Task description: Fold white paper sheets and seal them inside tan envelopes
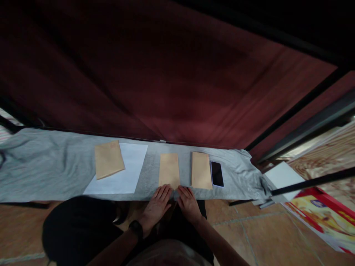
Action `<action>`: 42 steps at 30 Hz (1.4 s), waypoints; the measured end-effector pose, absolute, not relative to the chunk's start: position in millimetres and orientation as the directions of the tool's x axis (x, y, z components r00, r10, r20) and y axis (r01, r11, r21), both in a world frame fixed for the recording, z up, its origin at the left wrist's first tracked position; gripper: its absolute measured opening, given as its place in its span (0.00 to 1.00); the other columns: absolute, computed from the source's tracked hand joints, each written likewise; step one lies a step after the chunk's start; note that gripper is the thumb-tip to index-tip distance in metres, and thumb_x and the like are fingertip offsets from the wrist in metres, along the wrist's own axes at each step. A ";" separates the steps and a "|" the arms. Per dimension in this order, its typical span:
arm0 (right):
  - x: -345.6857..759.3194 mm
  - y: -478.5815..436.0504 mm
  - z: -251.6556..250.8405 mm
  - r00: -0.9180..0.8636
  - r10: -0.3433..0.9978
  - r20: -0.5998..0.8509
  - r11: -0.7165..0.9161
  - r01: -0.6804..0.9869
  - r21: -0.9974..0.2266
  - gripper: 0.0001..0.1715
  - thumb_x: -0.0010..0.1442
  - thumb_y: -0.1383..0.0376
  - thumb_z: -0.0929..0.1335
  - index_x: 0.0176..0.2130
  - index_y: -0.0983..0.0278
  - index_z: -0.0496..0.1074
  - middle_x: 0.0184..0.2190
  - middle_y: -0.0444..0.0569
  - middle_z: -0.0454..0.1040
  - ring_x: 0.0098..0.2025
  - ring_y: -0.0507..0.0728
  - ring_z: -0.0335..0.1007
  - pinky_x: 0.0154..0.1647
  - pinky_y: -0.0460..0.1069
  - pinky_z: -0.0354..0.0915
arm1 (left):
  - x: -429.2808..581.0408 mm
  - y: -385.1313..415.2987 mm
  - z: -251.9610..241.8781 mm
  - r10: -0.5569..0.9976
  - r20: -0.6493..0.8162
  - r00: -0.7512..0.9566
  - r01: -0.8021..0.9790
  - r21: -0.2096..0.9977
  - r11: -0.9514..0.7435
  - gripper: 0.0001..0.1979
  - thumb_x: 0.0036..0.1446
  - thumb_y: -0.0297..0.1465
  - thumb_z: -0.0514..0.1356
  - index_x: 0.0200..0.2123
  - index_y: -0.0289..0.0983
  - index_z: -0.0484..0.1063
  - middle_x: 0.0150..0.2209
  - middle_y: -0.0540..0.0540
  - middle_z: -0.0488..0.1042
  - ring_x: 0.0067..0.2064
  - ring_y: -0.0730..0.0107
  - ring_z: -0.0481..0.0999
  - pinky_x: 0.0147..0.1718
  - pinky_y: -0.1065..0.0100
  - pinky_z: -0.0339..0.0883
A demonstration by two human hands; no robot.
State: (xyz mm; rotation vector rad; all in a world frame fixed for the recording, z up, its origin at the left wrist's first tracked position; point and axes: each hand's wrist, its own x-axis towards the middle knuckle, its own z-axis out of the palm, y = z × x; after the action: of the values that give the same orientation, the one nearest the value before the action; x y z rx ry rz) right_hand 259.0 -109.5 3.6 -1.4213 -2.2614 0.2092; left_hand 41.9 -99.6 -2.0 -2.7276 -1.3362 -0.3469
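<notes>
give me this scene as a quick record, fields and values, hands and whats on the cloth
left hand: flat, fingertips at near edge of middle envelope
right hand: flat beside it, fingertips at the same edge
surface: grey cloth
left of hands: tilted envelope lying on white sheet
right of hands: right envelope, then phone face up, screen dark
wrist: dark band on left

- Dim light is falling across the scene, leaving the dark red curtain (172, 74) fading into near black at the top corners.
- The grey cloth (50, 166) is catching the most light.
- Wide-lens distortion is bending straight lines near the edges.
- Fine detail is looking soft and slightly blurred.
</notes>
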 end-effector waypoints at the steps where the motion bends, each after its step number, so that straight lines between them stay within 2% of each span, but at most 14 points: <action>1: 256.3 -103.0 4.3 -0.350 0.885 0.305 0.451 0.807 -0.382 0.26 0.68 0.68 0.61 0.64 0.61 0.66 0.60 0.52 0.72 0.63 0.59 0.67 0.68 0.61 0.59 | 46.0 -99.7 -2.0 0.783 0.232 0.578 0.803 0.009 -0.595 0.27 0.66 0.37 0.55 0.66 0.34 0.62 0.67 0.37 0.63 0.68 0.53 0.61 0.66 0.52 0.52; 4: 243.5 -73.3 7.9 -0.346 0.881 0.321 0.460 0.784 -0.417 0.25 0.70 0.67 0.59 0.63 0.62 0.67 0.60 0.54 0.72 0.63 0.59 0.65 0.67 0.60 0.61 | 55.2 -99.3 -4.7 0.806 0.217 0.551 0.828 -0.018 -0.561 0.28 0.66 0.42 0.54 0.65 0.36 0.64 0.66 0.35 0.64 0.67 0.50 0.61 0.65 0.48 0.50; 7: 225.3 -35.8 11.8 -0.439 0.854 0.279 0.519 0.759 -0.394 0.25 0.71 0.67 0.59 0.64 0.63 0.66 0.64 0.53 0.68 0.67 0.57 0.60 0.68 0.58 0.59 | 56.0 -98.0 -10.3 0.797 0.211 0.566 0.817 -0.019 -0.576 0.29 0.65 0.46 0.54 0.64 0.38 0.66 0.65 0.35 0.66 0.67 0.48 0.62 0.65 0.46 0.49; 11: 202.9 11.7 14.5 -0.534 0.821 0.204 0.572 0.762 -0.304 0.24 0.72 0.63 0.60 0.64 0.59 0.65 0.67 0.48 0.64 0.69 0.57 0.56 0.71 0.59 0.52 | 52.0 -97.6 -13.8 0.779 0.233 0.583 0.806 -0.043 -0.591 0.28 0.65 0.38 0.55 0.67 0.39 0.62 0.66 0.38 0.65 0.66 0.50 0.64 0.64 0.48 0.51; 15: 188.1 49.6 14.5 -0.520 0.839 0.162 0.545 0.803 -0.241 0.25 0.73 0.60 0.60 0.66 0.57 0.63 0.69 0.47 0.60 0.70 0.59 0.53 0.71 0.61 0.48 | 53.5 -99.2 -11.6 0.798 0.229 0.558 0.828 -0.082 -0.555 0.34 0.61 0.33 0.57 0.70 0.40 0.55 0.69 0.38 0.59 0.67 0.50 0.62 0.64 0.49 0.52; 18: 179.5 69.8 14.3 -0.465 0.876 0.131 0.483 0.845 -0.231 0.25 0.73 0.58 0.59 0.67 0.55 0.61 0.70 0.46 0.59 0.70 0.59 0.52 0.72 0.61 0.45 | 53.7 -98.8 -11.6 0.797 0.237 0.555 0.830 -0.103 -0.548 0.36 0.61 0.37 0.58 0.71 0.41 0.53 0.70 0.38 0.58 0.68 0.49 0.61 0.64 0.49 0.53; 23: 167.7 88.4 15.6 -0.397 0.910 0.119 0.414 0.881 -0.227 0.27 0.73 0.57 0.58 0.68 0.56 0.59 0.70 0.48 0.58 0.71 0.60 0.52 0.71 0.63 0.43 | 50.0 -96.2 -15.7 0.731 0.368 0.574 0.810 -0.126 -0.572 0.40 0.63 0.52 0.54 0.72 0.41 0.50 0.69 0.39 0.60 0.67 0.51 0.62 0.64 0.52 0.51; 26: 164.3 92.1 15.8 -0.359 0.927 0.111 0.376 0.898 -0.228 0.28 0.73 0.56 0.57 0.69 0.55 0.58 0.71 0.48 0.57 0.71 0.62 0.51 0.71 0.66 0.40 | 51.2 -96.8 -15.5 0.729 0.391 0.562 0.819 -0.141 -0.556 0.41 0.62 0.53 0.55 0.72 0.41 0.49 0.68 0.39 0.62 0.66 0.50 0.63 0.64 0.52 0.50; 31: 167.7 79.5 7.3 -0.343 0.932 0.113 0.361 0.901 -0.241 0.27 0.72 0.53 0.59 0.67 0.51 0.60 0.72 0.47 0.54 0.71 0.66 0.49 0.71 0.70 0.38 | 57.3 -97.7 -9.4 0.766 0.332 0.551 0.830 -0.119 -0.546 0.41 0.60 0.52 0.58 0.71 0.43 0.52 0.67 0.38 0.63 0.65 0.48 0.63 0.62 0.50 0.53; 36: 181.7 60.8 0.0 -0.377 0.914 0.151 0.405 0.872 -0.275 0.27 0.71 0.53 0.61 0.66 0.51 0.61 0.71 0.46 0.55 0.71 0.67 0.50 0.70 0.69 0.40 | 64.9 -96.9 -5.6 0.817 0.260 0.515 0.854 -0.073 -0.515 0.38 0.61 0.49 0.59 0.70 0.48 0.54 0.63 0.39 0.67 0.62 0.47 0.65 0.59 0.48 0.56; 39: 192.6 77.0 6.7 -0.394 0.914 0.095 0.404 0.867 -0.292 0.23 0.72 0.57 0.61 0.63 0.51 0.65 0.69 0.44 0.61 0.69 0.61 0.55 0.69 0.62 0.47 | 70.7 -95.4 -2.7 0.830 0.240 0.503 0.862 -0.069 -0.502 0.37 0.61 0.49 0.60 0.70 0.50 0.54 0.61 0.38 0.69 0.60 0.46 0.66 0.57 0.46 0.57; 42: 201.8 110.3 16.3 -0.326 0.941 0.089 0.338 0.894 -0.293 0.22 0.72 0.65 0.59 0.61 0.58 0.68 0.64 0.49 0.68 0.64 0.57 0.61 0.64 0.55 0.56 | 75.8 -92.9 -0.4 0.831 0.221 0.511 0.859 -0.098 -0.502 0.38 0.58 0.49 0.63 0.69 0.52 0.56 0.59 0.38 0.69 0.58 0.44 0.66 0.55 0.43 0.58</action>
State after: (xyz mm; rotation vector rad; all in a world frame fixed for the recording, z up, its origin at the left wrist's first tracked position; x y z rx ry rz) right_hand 201.8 110.3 16.3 -1.6560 -2.3602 0.2793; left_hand 75.8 -92.9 -0.4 -2.5564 -1.4477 -0.2157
